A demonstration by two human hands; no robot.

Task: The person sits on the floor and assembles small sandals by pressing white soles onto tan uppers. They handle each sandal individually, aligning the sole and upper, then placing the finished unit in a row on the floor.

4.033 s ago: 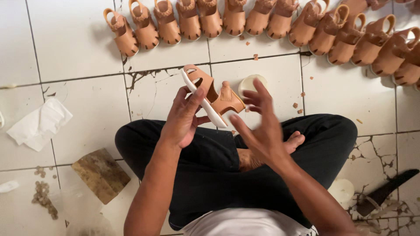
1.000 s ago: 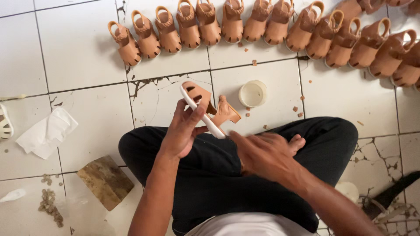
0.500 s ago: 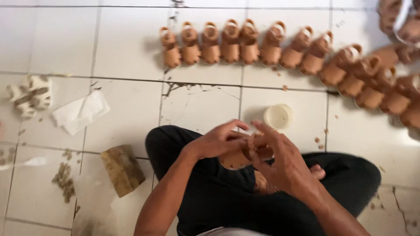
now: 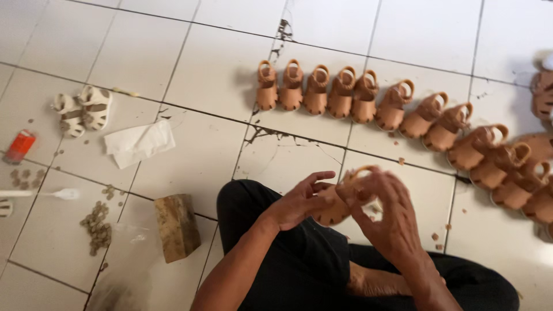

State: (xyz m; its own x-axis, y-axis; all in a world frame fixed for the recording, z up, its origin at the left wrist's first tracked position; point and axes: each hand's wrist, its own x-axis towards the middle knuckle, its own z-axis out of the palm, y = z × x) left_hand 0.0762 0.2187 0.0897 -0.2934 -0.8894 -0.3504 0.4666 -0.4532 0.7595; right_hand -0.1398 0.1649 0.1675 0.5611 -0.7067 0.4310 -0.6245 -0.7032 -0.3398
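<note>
The person sat cross-legged on the tiled floor in black trousers, a bare foot tucked under at about five o'clock. Just above the knees, both hands met around one small tan sandal. The left hand held it from the nine o'clock side, thumb and forefinger spread along the sole, the other fingers curled beneath. The right hand covered it from three o'clock, its fingers bent and pinching the strap loop at the sandal's top; how tightly they pressed could not be told.

On the floor at eight o'clock from the hands stood a wooden block, and beyond it, toward nine o'clock, lay a scatter of small brown bits and a white brush. Farther out at ten o'clock lay a folded white cloth, a pair of cream sandals and a small red tube.

Farthest off, from twelve o'clock sweeping round to three o'clock, a row of tan sandals stood side by side in a curved line, heel straps upright, well apart from the hands.
</note>
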